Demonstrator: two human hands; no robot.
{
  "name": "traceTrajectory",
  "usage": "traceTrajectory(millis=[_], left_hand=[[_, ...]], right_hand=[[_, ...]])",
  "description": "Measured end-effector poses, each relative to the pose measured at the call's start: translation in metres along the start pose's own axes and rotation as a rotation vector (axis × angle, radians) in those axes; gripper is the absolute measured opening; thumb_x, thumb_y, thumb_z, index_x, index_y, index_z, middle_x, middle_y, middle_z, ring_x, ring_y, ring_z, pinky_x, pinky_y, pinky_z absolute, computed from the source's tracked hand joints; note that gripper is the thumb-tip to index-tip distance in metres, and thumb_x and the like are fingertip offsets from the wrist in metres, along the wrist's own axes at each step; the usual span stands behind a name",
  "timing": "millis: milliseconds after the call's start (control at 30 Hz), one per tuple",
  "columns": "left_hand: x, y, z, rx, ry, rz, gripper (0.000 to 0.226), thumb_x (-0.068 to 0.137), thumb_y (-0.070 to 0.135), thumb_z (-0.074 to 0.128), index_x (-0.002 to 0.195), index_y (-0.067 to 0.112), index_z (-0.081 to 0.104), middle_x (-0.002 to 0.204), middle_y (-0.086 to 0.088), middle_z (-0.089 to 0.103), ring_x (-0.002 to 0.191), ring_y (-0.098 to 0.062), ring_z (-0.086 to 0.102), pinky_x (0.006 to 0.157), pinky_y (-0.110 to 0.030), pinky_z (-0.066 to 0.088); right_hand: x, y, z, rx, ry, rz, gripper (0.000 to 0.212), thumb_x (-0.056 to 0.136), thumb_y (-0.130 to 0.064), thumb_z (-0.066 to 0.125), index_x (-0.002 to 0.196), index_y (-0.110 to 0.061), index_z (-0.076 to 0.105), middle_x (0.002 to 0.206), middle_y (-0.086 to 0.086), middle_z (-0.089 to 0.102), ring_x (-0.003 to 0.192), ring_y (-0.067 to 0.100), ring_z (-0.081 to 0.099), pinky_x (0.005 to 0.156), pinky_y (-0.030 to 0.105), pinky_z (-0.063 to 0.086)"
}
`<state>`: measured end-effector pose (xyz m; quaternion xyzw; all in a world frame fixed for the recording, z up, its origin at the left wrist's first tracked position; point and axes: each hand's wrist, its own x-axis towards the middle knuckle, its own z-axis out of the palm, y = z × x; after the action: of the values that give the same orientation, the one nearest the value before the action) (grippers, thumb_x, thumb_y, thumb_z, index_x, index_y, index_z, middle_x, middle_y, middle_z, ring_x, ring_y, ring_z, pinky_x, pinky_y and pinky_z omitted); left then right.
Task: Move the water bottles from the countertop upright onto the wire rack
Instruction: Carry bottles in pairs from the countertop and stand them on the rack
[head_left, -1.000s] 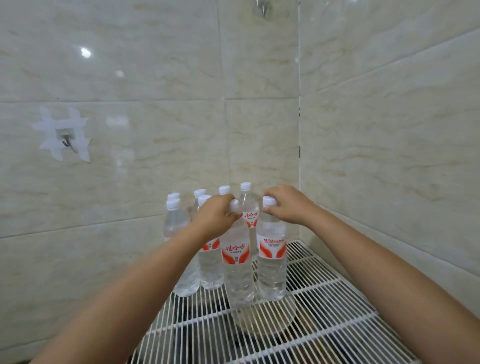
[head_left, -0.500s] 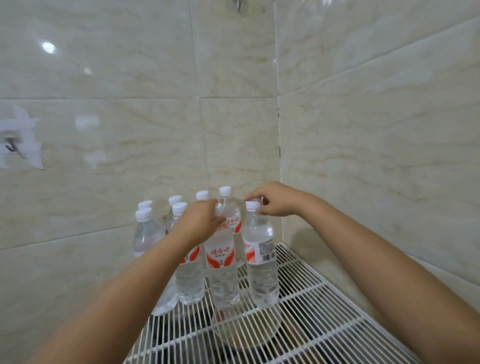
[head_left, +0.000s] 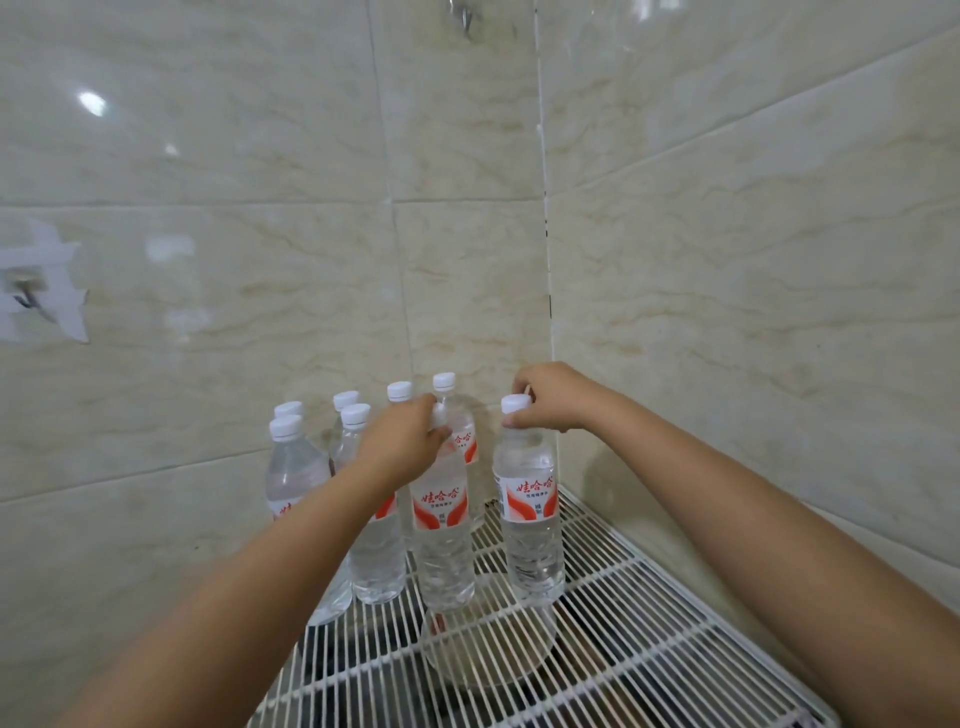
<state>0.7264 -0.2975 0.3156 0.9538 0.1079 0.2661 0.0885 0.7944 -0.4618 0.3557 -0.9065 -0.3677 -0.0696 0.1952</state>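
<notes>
Water bottles, two in hand: your right hand (head_left: 553, 397) is closed on the neck of the rightmost bottle (head_left: 531, 512), just under its white cap (head_left: 516, 404); your left hand (head_left: 402, 441) is closed round the neck of the middle bottle (head_left: 442, 540). Both bottles hang straight down from your hands, long axis upright, bases on or just at the wire rack (head_left: 649, 618); contact cannot be told for certain. Each hand sits directly above its own bottle, so the coming release is a plain letting-go upward. Further upright bottles (head_left: 291, 467) stand to the left of your left hand and beyond it, toward the tiled wall (head_left: 208, 260).

Against half a second ago: the right-hand bottle's label now faces you, and the gap between the two held bottles looks wider.
</notes>
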Motion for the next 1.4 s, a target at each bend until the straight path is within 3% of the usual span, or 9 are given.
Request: traceTrajectory(millis=[200, 500, 567, 667, 733, 833, 967, 1233, 1400], left_hand=[[0.01, -0.003, -0.003, 0.015, 0.004, -0.063, 0.027, 0.092, 0.024, 0.046, 0.111, 0.005, 0.048, 0.109, -0.018, 0.06, 0.099, -0.031, 0.055, 0.078, -0.038, 0.045], [0.03, -0.016, 0.006, 0.039, -0.001, -0.159, 0.033, 0.092, 0.023, 0.046, 0.118, 0.002, 0.046, 0.115, -0.02, 0.059, 0.107, -0.032, 0.053, 0.087, -0.038, 0.043], [0.032, -0.019, 0.007, 0.034, 0.014, -0.185, 0.035, 0.092, 0.023, 0.047, 0.12, 0.002, 0.045, 0.116, -0.02, 0.059, 0.108, -0.032, 0.053, 0.088, -0.038, 0.043], [0.036, -0.017, 0.006, 0.029, 0.013, -0.2, 0.031, 0.091, 0.021, 0.049, 0.114, 0.001, 0.049, 0.114, -0.019, 0.06, 0.107, -0.032, 0.054, 0.085, -0.036, 0.042], [0.037, -0.015, 0.008, 0.027, 0.032, -0.203, 0.028, 0.09, 0.019, 0.05, 0.11, 0.0, 0.051, 0.112, -0.02, 0.06, 0.105, -0.033, 0.055, 0.082, -0.036, 0.042], [0.035, -0.012, 0.012, 0.059, 0.051, -0.229, 0.029, 0.091, 0.018, 0.048, 0.112, 0.0, 0.048, 0.114, -0.02, 0.058, 0.106, -0.033, 0.054, 0.083, -0.037, 0.043], [0.032, -0.006, 0.013, 0.07, 0.069, -0.262, 0.024, 0.092, 0.013, 0.045, 0.112, 0.001, 0.048, 0.115, -0.019, 0.057, 0.105, -0.032, 0.054, 0.082, -0.035, 0.044], [-0.01, -0.008, -0.003, 0.223, 0.121, -0.133, 0.037, 0.083, -0.004, 0.042, 0.119, 0.004, 0.047, 0.115, -0.015, 0.052, 0.108, -0.03, 0.046, 0.08, -0.034, 0.041], [-0.077, -0.045, -0.017, 0.331, 0.162, -0.183, 0.029, 0.088, 0.013, 0.042, 0.115, 0.008, 0.052, 0.121, -0.013, 0.056, 0.11, -0.03, 0.047, 0.088, -0.037, 0.039]], right_hand=[[0.023, -0.006, 0.022, 0.018, 0.109, 0.064, 0.028, 0.086, -0.023, 0.056, 0.104, -0.001, 0.056, 0.109, 0.015, 0.061, 0.097, 0.028, 0.057, 0.076, 0.034, 0.045], [0.06, -0.02, 0.052, 0.293, 0.184, -0.04, 0.014, 0.082, -0.011, 0.055, 0.089, -0.002, 0.062, 0.081, 0.009, 0.055, 0.076, 0.021, 0.05, 0.055, 0.026, 0.034], [0.066, -0.021, 0.056, 0.335, 0.209, -0.037, 0.013, 0.083, -0.01, 0.055, 0.089, -0.002, 0.063, 0.079, 0.005, 0.053, 0.077, 0.02, 0.048, 0.051, 0.019, 0.031], [0.075, -0.022, 0.061, 0.382, 0.243, -0.035, 0.02, 0.082, -0.007, 0.053, 0.067, -0.019, 0.058, 0.066, -0.002, 0.052, 0.079, 0.015, 0.044, 0.048, 0.005, 0.033], [0.078, -0.022, 0.064, 0.404, 0.265, -0.024, 0.014, 0.083, -0.006, 0.053, 0.08, -0.01, 0.065, 0.082, 0.013, 0.066, 0.081, 0.016, 0.045, 0.052, -0.002, 0.033], [0.077, -0.021, 0.068, 0.392, 0.275, -0.02, 0.028, 0.085, -0.009, 0.053, 0.111, -0.004, 0.06, 0.115, 0.017, 0.064, 0.1, 0.027, 0.057, 0.058, 0.008, 0.032], [0.074, -0.017, 0.07, 0.433, 0.261, -0.04, 0.032, 0.086, -0.009, 0.053, 0.118, -0.008, 0.057, 0.12, 0.014, 0.062, 0.108, 0.025, 0.056, 0.07, 0.01, 0.03], [0.06, -0.021, 0.072, 0.344, 0.231, -0.043, 0.039, 0.09, -0.012, 0.048, 0.128, -0.006, 0.044, 0.121, 0.02, 0.057, 0.11, 0.032, 0.052, 0.086, 0.031, 0.042], [0.039, -0.042, 0.087, 0.124, 0.392, -0.075, 0.048, 0.089, -0.014, 0.047, 0.134, -0.005, 0.034, 0.142, 0.021, 0.034, 0.131, 0.033, 0.03, 0.111, 0.042, 0.022]])
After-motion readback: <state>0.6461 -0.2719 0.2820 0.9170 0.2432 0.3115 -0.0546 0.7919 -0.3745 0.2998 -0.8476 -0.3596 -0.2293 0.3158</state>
